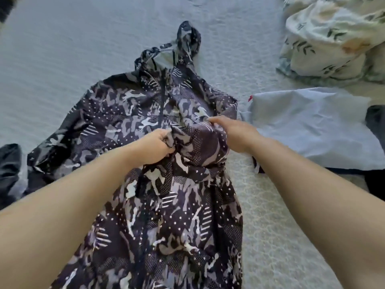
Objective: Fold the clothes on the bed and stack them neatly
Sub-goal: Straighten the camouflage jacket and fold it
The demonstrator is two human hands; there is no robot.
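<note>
A dark hooded jacket (145,126) with a grey and white camouflage print lies spread on the pale bedspread (62,59), its hood (188,38) pointing away from the person and its zip running down the middle. One sleeve stretches out to the left; the lower part hangs toward the camera. The left hand (155,146) has its fingers curled tight round a bunch of the jacket's fabric near the middle. The right hand (231,132) grips the same bunched fold from the other side, thumb on top and fingers tucked under the cloth. Between the two hands the fabric is gathered and lifted a little off the bed.

Just to the right of the jacket lies a flat, light blue garment (312,126). Beyond it, in the far right corner, sits a crumpled duvet (333,38) with a leaf print. A dark piece of clothing (9,170) lies at the left edge, another dark item (376,122) at the right edge.
</note>
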